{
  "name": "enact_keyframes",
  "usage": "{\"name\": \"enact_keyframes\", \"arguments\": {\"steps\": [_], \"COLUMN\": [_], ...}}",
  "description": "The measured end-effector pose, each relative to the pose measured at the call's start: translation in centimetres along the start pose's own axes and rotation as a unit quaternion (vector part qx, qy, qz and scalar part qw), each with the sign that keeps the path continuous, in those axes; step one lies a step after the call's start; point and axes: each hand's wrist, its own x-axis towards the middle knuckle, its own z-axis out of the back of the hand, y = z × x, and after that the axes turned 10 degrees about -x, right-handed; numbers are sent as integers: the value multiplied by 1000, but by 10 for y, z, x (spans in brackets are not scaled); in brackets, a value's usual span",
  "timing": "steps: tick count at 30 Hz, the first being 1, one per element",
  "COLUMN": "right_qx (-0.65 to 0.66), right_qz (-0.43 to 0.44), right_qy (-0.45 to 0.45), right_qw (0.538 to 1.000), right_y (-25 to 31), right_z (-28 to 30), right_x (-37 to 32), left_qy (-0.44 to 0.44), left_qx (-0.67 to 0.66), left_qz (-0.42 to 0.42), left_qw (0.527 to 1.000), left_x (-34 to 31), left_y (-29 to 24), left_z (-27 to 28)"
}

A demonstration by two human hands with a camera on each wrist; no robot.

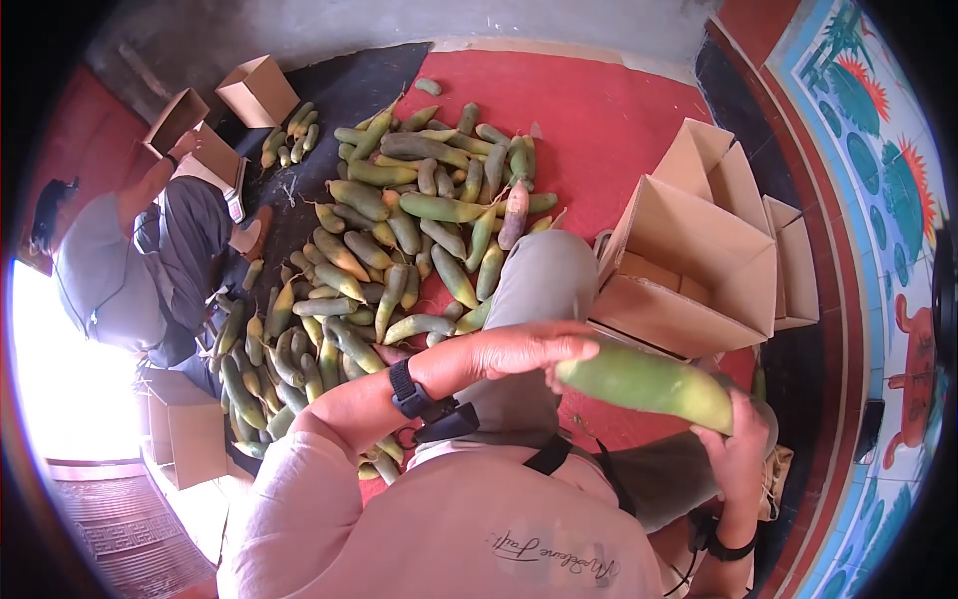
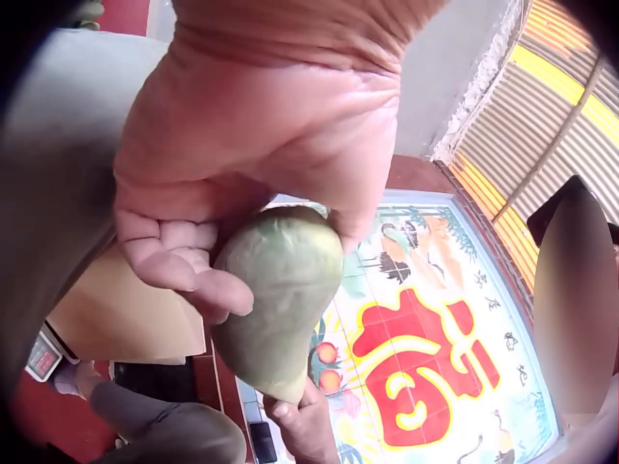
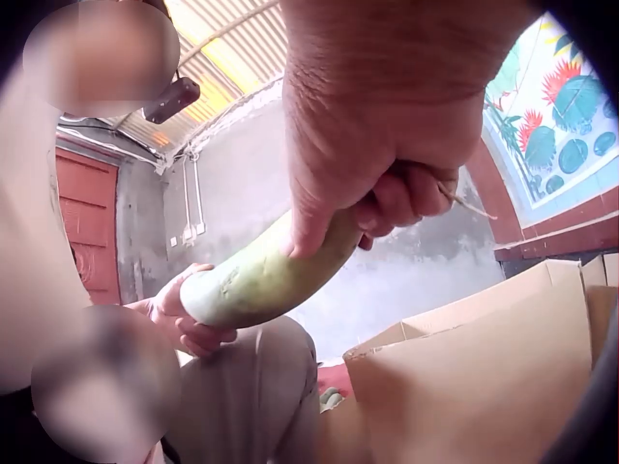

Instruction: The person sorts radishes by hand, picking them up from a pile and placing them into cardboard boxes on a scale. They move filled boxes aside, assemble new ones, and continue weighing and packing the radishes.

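Observation:
A large green radish (image 1: 649,386) is held up between both hands, in front of the bent knee. The left hand (image 1: 534,349) grips its thick, dark-green end, fingers curled along one side and thumb on the other, as the left wrist view shows. The right hand (image 1: 736,439) wraps round the paler end; in the right wrist view a thin root (image 3: 471,201) sticks out past its fingers. Also in that view, the radish (image 3: 266,275) slants down toward the left hand (image 3: 184,314). A heap of similar radishes (image 1: 399,235) lies on the red floor ahead.
Open cardboard boxes (image 1: 689,265) stand at the right, close to the radish. At the left another person (image 1: 110,260) sits by a box on a scale (image 1: 237,205). More boxes (image 1: 257,92) stand behind. A painted tile wall (image 1: 883,200) borders the right side.

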Motion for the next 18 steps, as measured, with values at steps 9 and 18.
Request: {"name": "enact_keyframes", "arguments": {"steps": [9,18], "right_qx": [-21,-223], "right_qz": [-110,-130], "right_qy": [-107,34], "right_qw": [988,965], "right_y": [-42,-110], "right_z": [11,-34], "right_x": [54,126], "left_qy": [-52,-25], "left_qx": [-155,-135], "left_qz": [-152,-146], "left_qw": [975,980], "left_x": [18,17], "left_y": [0,5], "left_z": [24,30]}}
